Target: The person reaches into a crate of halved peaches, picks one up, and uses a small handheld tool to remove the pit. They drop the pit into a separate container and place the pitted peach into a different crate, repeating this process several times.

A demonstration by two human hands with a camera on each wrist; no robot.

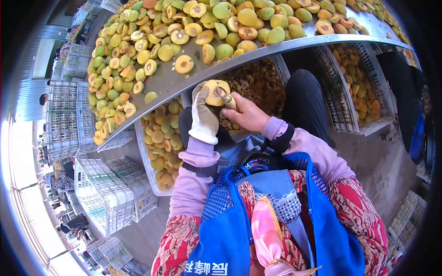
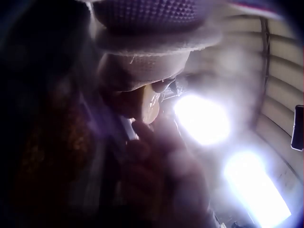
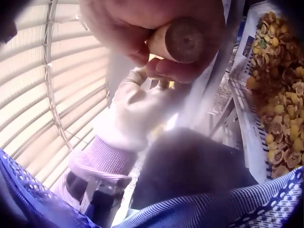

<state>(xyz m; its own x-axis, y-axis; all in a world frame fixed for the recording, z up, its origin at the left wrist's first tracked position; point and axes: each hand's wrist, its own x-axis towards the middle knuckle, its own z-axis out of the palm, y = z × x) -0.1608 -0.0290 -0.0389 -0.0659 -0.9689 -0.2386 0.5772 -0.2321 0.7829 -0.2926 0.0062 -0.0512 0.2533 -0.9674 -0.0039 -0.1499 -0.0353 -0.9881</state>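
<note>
In the head view, my left hand, in a whitish glove, holds a halved yellow peach with its cut face up, just below the metal table's edge. My bare right hand grips a small pitting tool, its curved metal end at the pit hollow of the peach. The right wrist view shows the butt of the tool's round wooden handle between curled fingers, with the gloved hand beyond. In the dim left wrist view, a wet, shiny edge of the peach shows below the glove.
Whole and halved peaches cover much of the metal table. Below its raised edge are a crate of peach halves, a heap of pits and scraps between my knees, and another filled crate at right. Stacked crates stand left.
</note>
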